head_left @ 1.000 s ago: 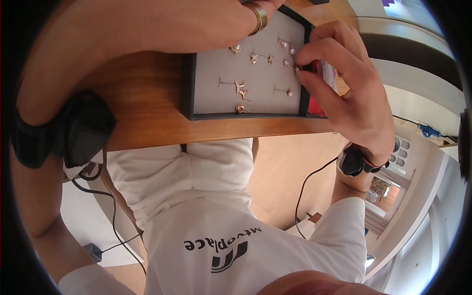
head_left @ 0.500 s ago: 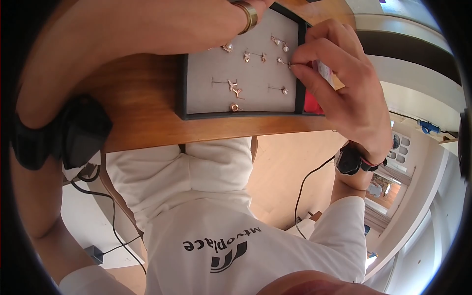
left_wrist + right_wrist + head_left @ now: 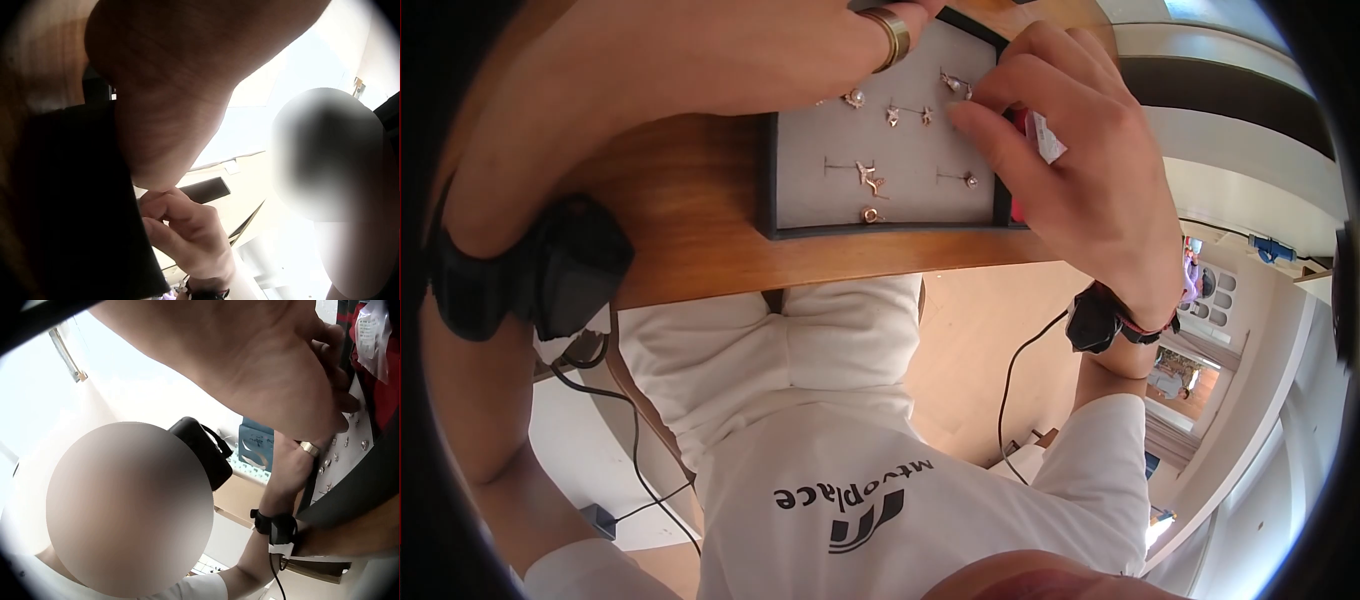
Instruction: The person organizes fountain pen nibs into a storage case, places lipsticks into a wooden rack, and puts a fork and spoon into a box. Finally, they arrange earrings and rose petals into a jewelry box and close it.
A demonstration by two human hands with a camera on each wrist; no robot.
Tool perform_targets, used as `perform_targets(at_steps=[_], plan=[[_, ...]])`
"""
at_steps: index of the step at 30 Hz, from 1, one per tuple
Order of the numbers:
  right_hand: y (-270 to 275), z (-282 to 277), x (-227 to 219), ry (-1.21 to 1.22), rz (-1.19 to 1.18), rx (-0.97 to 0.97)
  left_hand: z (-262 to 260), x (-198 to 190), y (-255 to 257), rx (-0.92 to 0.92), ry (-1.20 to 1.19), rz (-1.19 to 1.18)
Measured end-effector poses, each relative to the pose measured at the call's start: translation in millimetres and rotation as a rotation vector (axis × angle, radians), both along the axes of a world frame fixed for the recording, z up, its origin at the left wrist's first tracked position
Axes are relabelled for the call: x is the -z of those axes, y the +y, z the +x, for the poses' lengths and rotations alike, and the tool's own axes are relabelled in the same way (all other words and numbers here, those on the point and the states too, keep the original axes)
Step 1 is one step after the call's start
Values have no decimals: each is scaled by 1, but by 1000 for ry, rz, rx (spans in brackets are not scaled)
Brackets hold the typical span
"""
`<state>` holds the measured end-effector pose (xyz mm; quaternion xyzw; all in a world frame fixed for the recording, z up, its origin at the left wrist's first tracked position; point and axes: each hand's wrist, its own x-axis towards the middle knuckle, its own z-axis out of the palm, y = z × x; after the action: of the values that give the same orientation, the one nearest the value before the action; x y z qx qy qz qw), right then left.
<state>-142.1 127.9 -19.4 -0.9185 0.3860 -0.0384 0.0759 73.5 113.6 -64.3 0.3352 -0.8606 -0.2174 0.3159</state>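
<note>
A jewellery tray (image 3: 920, 206) with a grey pad and dark rim lies on the wooden table in the head view, with several earrings pinned in it. My right hand (image 3: 1085, 150) reaches in from the right, thumb and forefinger tips close together beside a pearl earring (image 3: 968, 90). I cannot tell whether an earring is between them; the thumb covers that spot. Over the tray's far left comes my left hand (image 3: 800, 45), wearing a gold ring (image 3: 890, 38); its fingertips are cut off by the frame. Star-shaped earrings (image 3: 892, 116) and a branch-shaped earring (image 3: 866, 175) stay pinned nearby.
Just right of the tray lies a clear plastic packet (image 3: 373, 337) on red material (image 3: 381, 400). The table's near edge (image 3: 820, 266) runs above the person's lap. Each wrist bears a black device (image 3: 580, 265) with a cable.
My right hand has moved left and slightly farther in over the pad. The small pearl studs visible by its fingertips earlier are now hidden. The tray sits slightly farther left in the view.
</note>
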Motion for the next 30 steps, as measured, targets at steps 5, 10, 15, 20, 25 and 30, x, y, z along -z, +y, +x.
perform_targets(at_steps=[5, 10, 15, 20, 25, 30], plan=[[1, 1, 1, 234, 40, 135, -7, 3, 6, -71, -77, -108], [15, -16, 28, -83, 57, -1, 6, 34, 4, -20, 16, -43], [28, 6, 18, -47, 97, 40, 21, 30, 10, 117, 84, -81], [10, -9, 7, 1, 46, 79, 13, -18, -2, 48, 14, 268], [10, -12, 1, -25, 49, 34, 11, -15, 10, 170, 39, 362], [6, -23, -3, -22, 63, 19, 6, -6, 1, 158, 27, 209]])
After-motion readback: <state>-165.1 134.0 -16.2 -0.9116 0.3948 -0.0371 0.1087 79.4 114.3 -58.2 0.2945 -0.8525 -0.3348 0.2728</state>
